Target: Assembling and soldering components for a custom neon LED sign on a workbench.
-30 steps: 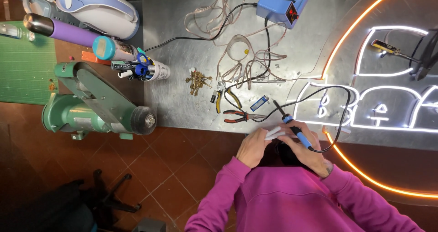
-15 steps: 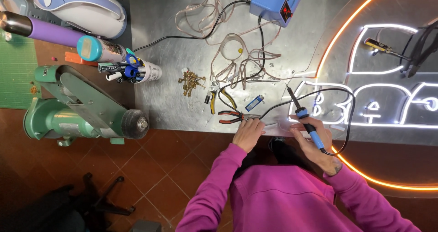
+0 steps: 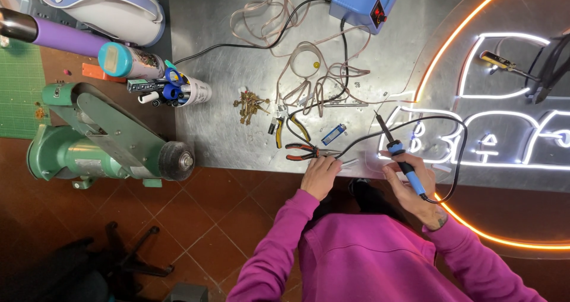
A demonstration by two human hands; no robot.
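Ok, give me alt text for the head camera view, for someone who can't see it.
Seen from above, a person in a pink top holds a blue-handled soldering iron in the right hand while the left hand rests at the metal bench edge by red-handled pliers. A lit neon sign lies alongside.

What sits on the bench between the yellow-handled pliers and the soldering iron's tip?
In the head view, a small blue lighter-like object lies on the metal between the yellow-handled pliers and the soldering iron.

Bare steel [image 3: 225, 118] left of pliers [image 3: 306, 152] passable; wire tangle [image 3: 309, 82] and cup [image 3: 190, 91] block beyond.
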